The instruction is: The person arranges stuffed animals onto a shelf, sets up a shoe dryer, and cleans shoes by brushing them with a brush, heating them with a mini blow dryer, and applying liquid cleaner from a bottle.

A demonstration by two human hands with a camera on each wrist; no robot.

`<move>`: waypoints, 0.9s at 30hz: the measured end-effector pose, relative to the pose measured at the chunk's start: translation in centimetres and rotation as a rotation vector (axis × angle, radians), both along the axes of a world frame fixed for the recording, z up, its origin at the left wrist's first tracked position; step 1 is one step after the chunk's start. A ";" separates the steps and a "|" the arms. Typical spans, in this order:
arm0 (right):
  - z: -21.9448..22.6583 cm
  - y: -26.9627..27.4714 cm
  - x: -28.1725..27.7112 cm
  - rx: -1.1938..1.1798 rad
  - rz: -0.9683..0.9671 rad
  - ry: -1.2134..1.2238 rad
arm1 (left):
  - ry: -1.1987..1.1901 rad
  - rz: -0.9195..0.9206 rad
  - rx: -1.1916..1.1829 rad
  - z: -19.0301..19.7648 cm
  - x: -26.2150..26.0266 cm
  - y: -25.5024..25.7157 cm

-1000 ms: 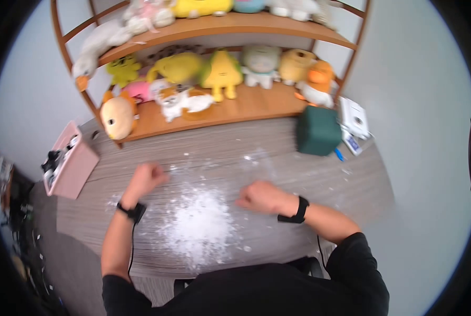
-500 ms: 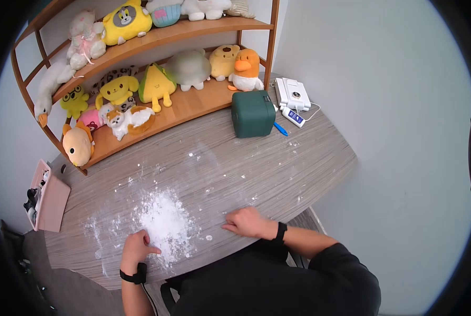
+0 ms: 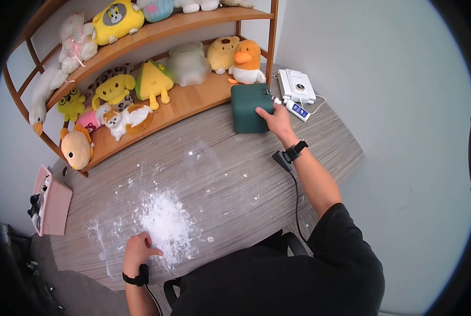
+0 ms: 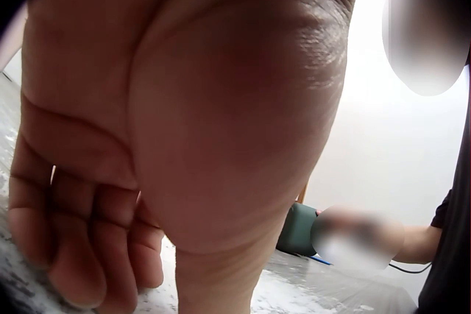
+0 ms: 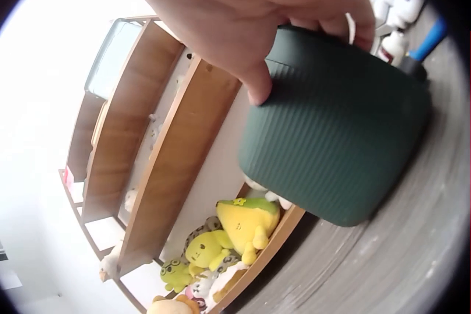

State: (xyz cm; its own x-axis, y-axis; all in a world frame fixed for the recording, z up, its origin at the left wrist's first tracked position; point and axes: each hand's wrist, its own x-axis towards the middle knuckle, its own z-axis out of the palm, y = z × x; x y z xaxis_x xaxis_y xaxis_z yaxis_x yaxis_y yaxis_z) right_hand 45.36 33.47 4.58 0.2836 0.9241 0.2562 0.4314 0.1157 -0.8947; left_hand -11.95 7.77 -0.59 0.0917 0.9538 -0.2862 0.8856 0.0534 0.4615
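My right hand grips the top of a dark green box at the back right of the table. In the right wrist view the thumb presses the ribbed wall of the box, and the other fingers reach over its top edge, partly hidden. My left hand is at the near left, its thumb pointing right over the edge of a patch of white powder. The left wrist view shows its palm and loosely bent fingers, which hold nothing.
Behind the table stands a wooden shelf of plush toys. A white device and a white tube lie right of the box. At the left is a pink bin. Powder specks dot the tabletop. A cable hangs from the right wrist.
My right hand has gone from the table's front edge to the green box and taken hold of it. The left hand, earlier farther back, now stays beside the powder. The head view has turned right.
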 end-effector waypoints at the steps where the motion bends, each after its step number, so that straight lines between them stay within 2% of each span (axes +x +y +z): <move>1: -0.6 0.2 -0.6 -0.002 0.004 0.010 | -0.006 -0.003 0.007 0.2 0.2 -0.3; 3: -0.5 -0.7 -3.0 0.170 0.223 -0.014 | 0.004 -0.015 0.020 1.4 0.8 0.2; 5: 4.5 -5.3 -6.5 0.060 0.280 -0.238 | 0.122 -0.052 0.051 3.0 2.5 0.1; 7: 3.7 -6.5 -8.7 0.214 0.407 -0.506 | 0.114 -0.092 0.129 5.2 5.3 0.7; 9: 3.7 -8.9 -11.1 0.244 0.569 -0.646 | 0.103 -0.126 0.204 7.5 8.7 1.4; 11: 2.7 -11.4 -13.2 0.314 0.694 -0.830 | -0.042 -0.261 0.581 9.3 12.4 2.2; 12: 2.2 -12.7 -14.0 0.346 0.752 -0.866 | -0.043 -0.262 0.575 9.6 14.1 2.7; 14: 1.1 -14.7 -15.3 0.430 0.808 -0.925 | -0.039 -0.408 0.832 10.0 16.7 3.4; 15: 0.9 -15.4 -15.3 0.426 0.809 -0.928 | -0.043 -0.407 0.831 9.8 17.5 3.6; 17: 1.3 -16.3 -14.6 0.476 0.882 -0.729 | -0.035 -0.470 0.727 9.2 18.8 4.3; 18: 2.5 -16.5 -13.8 0.520 0.884 -0.563 | -0.002 -0.470 0.754 9.0 19.3 4.5; 19: 3.5 -16.2 -12.6 0.515 0.882 -0.561 | -0.005 -0.473 0.750 8.6 19.4 5.0; 21: 4.7 -15.4 -9.8 0.620 0.672 -0.461 | -0.073 -0.402 0.750 7.6 19.1 5.0; 23: 4.9 -13.0 -5.8 0.443 0.482 -0.512 | -0.080 -0.395 0.747 7.9 19.3 5.2; 25: 3.1 -9.1 -1.6 0.278 0.257 -0.482 | -0.084 -0.383 0.751 8.0 19.5 5.5; 27: 1.9 -5.9 2.2 0.037 0.049 -0.666 | -0.132 -0.335 0.750 7.9 19.6 5.9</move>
